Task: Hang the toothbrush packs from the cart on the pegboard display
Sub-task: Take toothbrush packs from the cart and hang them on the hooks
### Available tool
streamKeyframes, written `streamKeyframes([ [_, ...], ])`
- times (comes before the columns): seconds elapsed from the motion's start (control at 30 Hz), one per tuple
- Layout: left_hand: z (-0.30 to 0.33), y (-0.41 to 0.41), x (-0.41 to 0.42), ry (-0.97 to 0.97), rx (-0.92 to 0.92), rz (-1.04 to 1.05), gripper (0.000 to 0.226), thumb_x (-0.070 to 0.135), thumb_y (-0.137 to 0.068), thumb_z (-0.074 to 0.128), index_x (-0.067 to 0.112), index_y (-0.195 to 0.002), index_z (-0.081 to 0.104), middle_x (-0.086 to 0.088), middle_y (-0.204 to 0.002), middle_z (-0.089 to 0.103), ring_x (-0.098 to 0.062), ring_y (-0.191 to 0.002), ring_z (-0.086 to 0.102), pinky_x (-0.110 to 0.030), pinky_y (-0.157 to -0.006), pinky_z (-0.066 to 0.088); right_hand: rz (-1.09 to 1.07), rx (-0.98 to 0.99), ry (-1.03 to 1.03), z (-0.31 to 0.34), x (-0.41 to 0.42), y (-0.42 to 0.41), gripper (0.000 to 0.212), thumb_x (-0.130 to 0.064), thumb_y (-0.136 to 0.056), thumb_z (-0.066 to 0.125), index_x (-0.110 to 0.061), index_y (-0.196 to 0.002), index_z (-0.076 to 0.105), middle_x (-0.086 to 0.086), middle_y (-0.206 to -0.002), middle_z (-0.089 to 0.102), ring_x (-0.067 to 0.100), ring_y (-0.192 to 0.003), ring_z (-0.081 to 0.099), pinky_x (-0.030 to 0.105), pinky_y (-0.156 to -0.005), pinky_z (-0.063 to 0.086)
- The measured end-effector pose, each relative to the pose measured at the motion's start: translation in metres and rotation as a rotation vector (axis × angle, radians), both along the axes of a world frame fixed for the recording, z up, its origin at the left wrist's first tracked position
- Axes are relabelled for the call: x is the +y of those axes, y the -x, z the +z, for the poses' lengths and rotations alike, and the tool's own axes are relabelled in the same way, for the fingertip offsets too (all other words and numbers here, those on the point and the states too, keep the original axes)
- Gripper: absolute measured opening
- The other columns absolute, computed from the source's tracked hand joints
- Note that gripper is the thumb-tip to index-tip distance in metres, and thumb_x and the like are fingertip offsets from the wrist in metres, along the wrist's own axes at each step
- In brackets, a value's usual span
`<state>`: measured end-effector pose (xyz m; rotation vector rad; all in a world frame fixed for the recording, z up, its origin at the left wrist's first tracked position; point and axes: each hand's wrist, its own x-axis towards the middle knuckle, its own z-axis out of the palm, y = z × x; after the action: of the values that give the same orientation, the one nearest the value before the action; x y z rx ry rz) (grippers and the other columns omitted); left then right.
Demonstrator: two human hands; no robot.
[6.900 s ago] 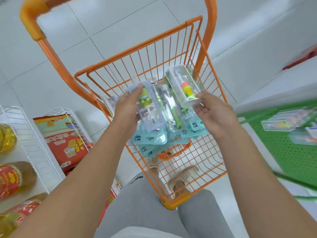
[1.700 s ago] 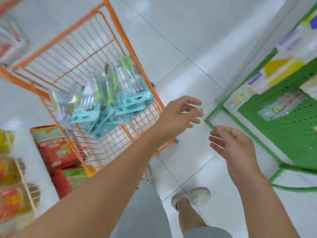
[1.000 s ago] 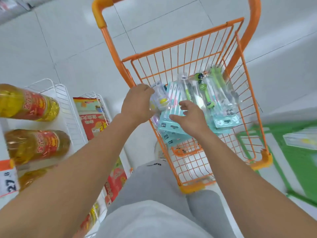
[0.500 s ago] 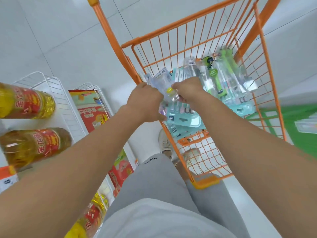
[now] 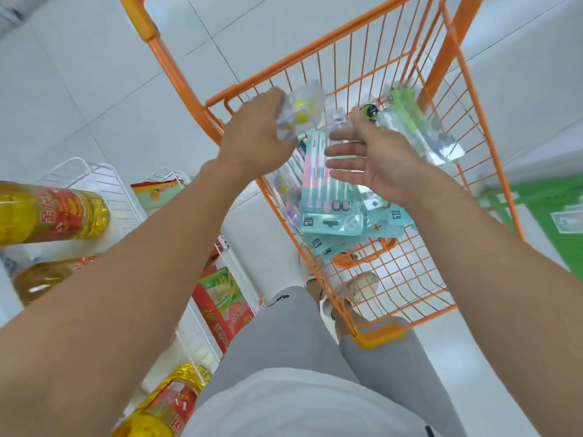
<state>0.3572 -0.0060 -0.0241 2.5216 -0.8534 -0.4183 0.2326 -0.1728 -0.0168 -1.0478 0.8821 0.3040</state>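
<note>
An orange wire cart point(image 5: 372, 58) stands in front of me with several toothbrush packs in its basket. My left hand point(image 5: 255, 134) grips a clear pack with yellow parts point(image 5: 301, 110), lifted above the basket's left rim. My right hand point(image 5: 375, 156) hovers open, fingers spread, over a teal multi-brush pack point(image 5: 328, 200) lying on the pile. Green-handled packs point(image 5: 416, 127) lean against the cart's right side. The green pegboard point(image 5: 542, 216) shows at the right edge, with one pack point(image 5: 568, 219) on it.
White wire shelves point(image 5: 104, 181) on the left hold oil bottles point(image 5: 53, 212) and red and green bags point(image 5: 220, 298). My legs in grey trousers and my shoes are below the cart. The floor is white tile.
My left hand has lifted the clear pack up out of the pile. My right hand has let go of it and opened above the teal packs.
</note>
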Motion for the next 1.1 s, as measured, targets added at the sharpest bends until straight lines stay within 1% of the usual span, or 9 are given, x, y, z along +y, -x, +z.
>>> streamKeyframes([
  [0.1, 0.011, -0.005, 0.015, 0.159, 0.150, 0.172, 0.033, 0.034, -0.078, 0.069, 0.018, -0.105, 0.061, -0.003, -0.093, 0.065, -0.023, -0.082, 0.058, -0.038, -0.069, 0.046, 0.324, 0.028, 0.369, -0.032, 0.026, -0.019, 0.030, -0.034, -0.094, 0.069, -0.010, -0.111, 0.069, 0.008, -0.101, 0.072, 0.021, -0.086, 0.067, 0.034, -0.076, 0.059],
  [0.2, 0.024, 0.002, 0.023, 0.304, 0.304, 0.282, 0.023, 0.028, -0.077, 0.075, 0.031, -0.082, 0.053, 0.006, -0.075, 0.055, -0.012, -0.068, 0.050, -0.031, -0.066, 0.046, 0.622, 0.041, 0.612, -0.064, 0.057, -0.038, 0.047, -0.038, -0.081, 0.083, -0.007, -0.115, 0.071, 0.007, -0.109, 0.071, 0.021, -0.098, 0.067, 0.038, -0.091, 0.054],
  [0.27, 0.027, 0.006, 0.032, 0.330, 0.360, 0.367, 0.021, 0.027, -0.080, 0.077, 0.023, -0.086, 0.057, 0.006, -0.074, 0.053, -0.010, -0.068, 0.050, -0.026, -0.066, 0.045, 0.809, 0.061, 0.743, -0.077, 0.070, -0.046, 0.057, -0.041, -0.076, 0.086, -0.010, -0.121, 0.069, 0.005, -0.116, 0.070, 0.021, -0.109, 0.065, 0.033, -0.097, 0.051],
  [0.4, 0.024, 0.012, 0.052, 0.331, 0.429, 0.434, 0.033, 0.036, -0.079, 0.077, 0.012, -0.099, 0.066, -0.004, -0.084, 0.067, -0.019, -0.077, 0.065, -0.034, -0.073, 0.053, 0.876, 0.087, 0.776, -0.090, 0.069, -0.057, 0.061, -0.038, -0.070, 0.091, -0.013, -0.121, 0.069, 0.004, -0.116, 0.070, 0.021, -0.110, 0.065, 0.031, -0.098, 0.050],
  [0.67, 0.011, 0.034, 0.074, 0.298, 0.441, 0.554, 0.015, 0.031, -0.086, 0.076, 0.021, -0.090, 0.065, 0.009, -0.074, 0.063, 0.005, -0.056, 0.054, -0.007, -0.048, 0.040, 0.866, -0.026, 0.761, -0.085, 0.052, -0.062, 0.047, 0.003, -0.085, 0.072, -0.018, -0.126, 0.065, -0.002, -0.110, 0.057, 0.017, -0.101, 0.061, 0.029, -0.087, 0.052],
  [0.83, 0.002, 0.047, 0.076, 0.282, 0.482, 0.615, 0.018, 0.028, -0.086, 0.076, 0.019, -0.099, 0.068, 0.009, -0.074, 0.063, 0.007, -0.054, 0.055, -0.007, -0.044, 0.039, 1.058, -0.102, 0.866, -0.081, 0.063, -0.066, 0.048, 0.012, -0.087, 0.054, -0.027, -0.110, 0.069, 0.003, -0.138, 0.058, 0.022, -0.118, 0.061, 0.029, -0.081, 0.049],
  [0.93, 0.001, 0.051, 0.076, 0.266, 0.495, 0.611, 0.018, 0.029, -0.086, 0.076, 0.020, -0.098, 0.067, 0.009, -0.074, 0.062, 0.007, -0.053, 0.054, -0.007, -0.043, 0.039, 1.090, -0.068, 0.896, -0.072, 0.061, -0.070, 0.012, -0.014, -0.092, 0.064, -0.019, -0.097, 0.075, 0.004, -0.122, 0.068, 0.020, -0.105, 0.064, 0.033, -0.087, 0.052],
  [1.03, 0.001, 0.051, 0.077, 0.261, 0.477, 0.618, 0.020, 0.031, -0.085, 0.077, 0.021, -0.099, 0.067, 0.011, -0.077, 0.064, 0.009, -0.059, 0.057, -0.006, -0.045, 0.040, 1.122, -0.040, 0.966, -0.069, 0.062, -0.068, 0.027, -0.045, -0.082, 0.078, -0.021, -0.084, 0.064, -0.004, -0.089, 0.064, 0.019, -0.088, 0.062, 0.034, -0.076, 0.050],
  [1.1, 0.001, 0.052, 0.076, 0.253, 0.482, 0.630, 0.024, 0.032, -0.085, 0.077, 0.020, -0.103, 0.068, 0.009, -0.081, 0.065, 0.004, -0.063, 0.059, -0.006, -0.046, 0.042, 1.084, -0.013, 1.011, -0.071, 0.064, -0.065, 0.036, -0.047, -0.077, 0.083, -0.023, -0.086, 0.058, -0.003, -0.093, 0.063, 0.020, -0.090, 0.061, 0.035, -0.077, 0.050],
])
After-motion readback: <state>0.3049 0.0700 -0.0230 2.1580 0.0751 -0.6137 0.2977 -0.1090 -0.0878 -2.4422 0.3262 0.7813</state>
